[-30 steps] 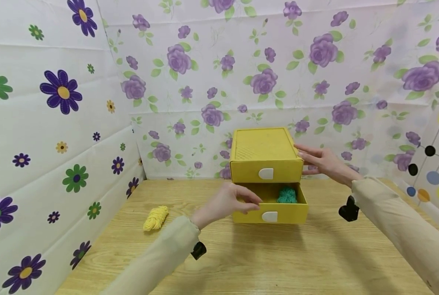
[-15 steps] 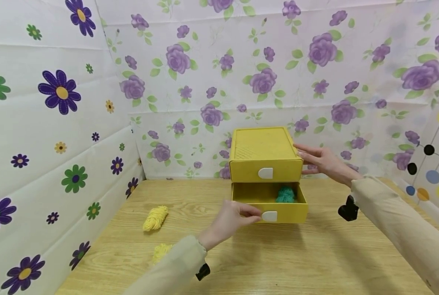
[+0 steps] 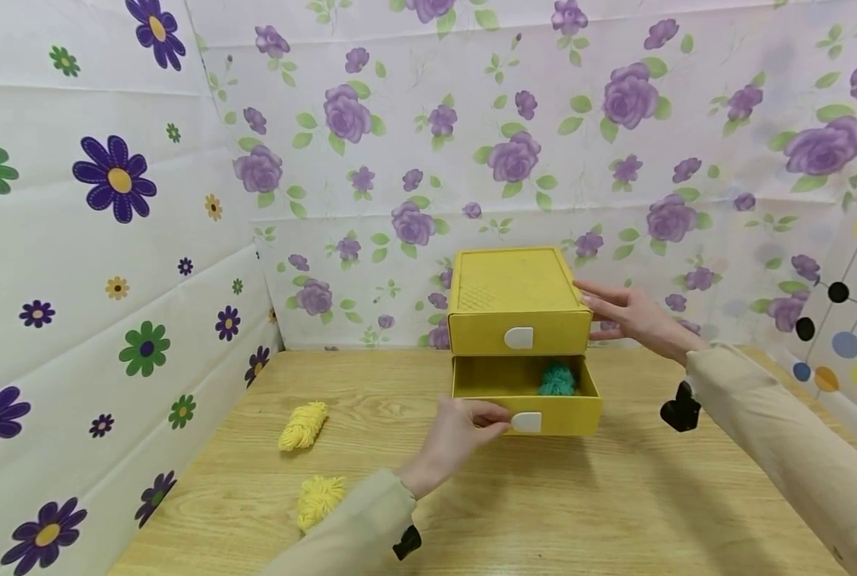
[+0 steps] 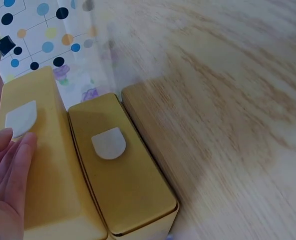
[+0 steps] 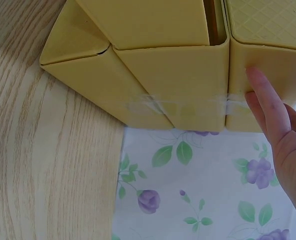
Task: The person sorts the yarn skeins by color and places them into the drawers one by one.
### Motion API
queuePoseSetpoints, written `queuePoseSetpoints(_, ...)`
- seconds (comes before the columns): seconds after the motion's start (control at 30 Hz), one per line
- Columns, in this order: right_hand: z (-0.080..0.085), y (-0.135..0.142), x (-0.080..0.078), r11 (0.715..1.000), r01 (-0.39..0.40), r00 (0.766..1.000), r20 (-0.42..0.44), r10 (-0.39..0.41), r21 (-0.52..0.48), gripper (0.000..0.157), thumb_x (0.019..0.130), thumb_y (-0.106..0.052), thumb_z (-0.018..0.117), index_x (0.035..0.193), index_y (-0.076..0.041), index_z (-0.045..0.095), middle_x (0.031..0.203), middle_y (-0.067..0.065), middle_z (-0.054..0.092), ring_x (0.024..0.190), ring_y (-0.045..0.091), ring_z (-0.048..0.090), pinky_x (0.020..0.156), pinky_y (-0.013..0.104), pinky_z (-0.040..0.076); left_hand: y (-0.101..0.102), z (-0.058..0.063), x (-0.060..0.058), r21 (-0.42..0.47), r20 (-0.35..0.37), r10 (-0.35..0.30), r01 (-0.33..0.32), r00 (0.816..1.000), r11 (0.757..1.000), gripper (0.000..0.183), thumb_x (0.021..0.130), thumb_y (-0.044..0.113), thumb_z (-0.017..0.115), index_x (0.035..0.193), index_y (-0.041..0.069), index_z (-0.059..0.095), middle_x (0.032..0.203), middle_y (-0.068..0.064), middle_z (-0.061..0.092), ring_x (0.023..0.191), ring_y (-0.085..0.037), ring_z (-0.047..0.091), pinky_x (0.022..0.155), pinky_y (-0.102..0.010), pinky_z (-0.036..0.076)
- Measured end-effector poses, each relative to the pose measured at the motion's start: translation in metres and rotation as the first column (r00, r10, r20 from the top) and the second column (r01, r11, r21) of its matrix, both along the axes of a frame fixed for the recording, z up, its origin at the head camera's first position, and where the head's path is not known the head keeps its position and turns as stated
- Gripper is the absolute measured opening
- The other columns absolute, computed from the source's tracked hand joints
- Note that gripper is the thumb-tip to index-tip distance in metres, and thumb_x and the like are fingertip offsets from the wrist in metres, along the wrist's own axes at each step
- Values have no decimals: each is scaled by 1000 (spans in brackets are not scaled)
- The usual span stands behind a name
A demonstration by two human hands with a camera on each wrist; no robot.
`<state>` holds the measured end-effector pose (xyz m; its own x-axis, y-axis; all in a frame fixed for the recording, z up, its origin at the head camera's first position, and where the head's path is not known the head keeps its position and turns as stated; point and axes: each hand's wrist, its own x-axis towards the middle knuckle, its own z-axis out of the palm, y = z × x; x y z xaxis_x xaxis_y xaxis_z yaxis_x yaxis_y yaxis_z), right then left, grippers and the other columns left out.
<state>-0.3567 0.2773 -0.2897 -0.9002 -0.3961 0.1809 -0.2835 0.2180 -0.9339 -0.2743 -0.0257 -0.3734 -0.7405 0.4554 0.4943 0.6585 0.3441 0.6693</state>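
A yellow chest of drawers [image 3: 518, 280] stands on the table with one drawer [image 3: 565, 418] pulled out. My left hand [image 3: 457, 432] is at that drawer's front, thumb and fingers pinching the edge of its white tab handle [image 4: 22, 119]. In the left wrist view, a closed lower drawer [image 4: 138, 185] shows beneath it. A ball of green yarn [image 3: 558, 380] lies at the right inside the pulled-out drawer. My right hand [image 3: 637, 320] rests against the right side of the top section, its extended fingers [image 5: 268, 100] touching the wall.
Two yellow yarn bundles lie at the left of the table: one farther bundle [image 3: 303, 426] and one nearer bundle [image 3: 320, 500], partly behind the left sleeve. A flower-print cloth [image 3: 370, 160] hangs behind the chest. Clear tape [image 5: 152, 105] joins the chest's sections.
My left hand has come down from above the drawer's rim to its handle. The nearer yellow yarn has come out from behind the left sleeve. My right hand stays in place.
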Motion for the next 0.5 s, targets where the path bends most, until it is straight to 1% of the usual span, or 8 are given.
queuePoseSetpoints(0.13, 0, -1, 0, 1000, 0, 1000, 6, 0, -6, 55, 94, -30, 51, 142, -14, 32, 140, 16, 30, 108, 27, 51, 79, 44, 46, 4, -2, 0, -14, -20, 23, -23, 1000, 1000, 9, 80, 6, 69, 88, 5, 73, 82, 1, 67, 68, 0, 59, 59, -15, 47)
queuePoseSetpoints(0.3, 0, 0, 0, 1000, -4, 1000, 2, 4, -12, 54, 94, -30, 50, 142, -14, 32, 140, 16, 31, 108, 26, 51, 79, 45, 46, 6, -2, 0, -15, -43, 33, -34, 999, 999, 8, 80, 3, 69, 87, 4, 73, 81, -2, 67, 69, 0, 59, 59, -14, 46)
queuePoseSetpoints(0.5, 0, 1, -1, 1000, -2, 1000, -6, 2, -3, 55, 94, -31, 50, 142, -14, 31, 140, 17, 31, 108, 27, 51, 80, 46, 45, 6, -4, -2, -12, -76, 29, -30, 997, 999, 7, 79, 3, 69, 86, 4, 72, 79, -2, 67, 68, 0, 58, 60, -13, 46)
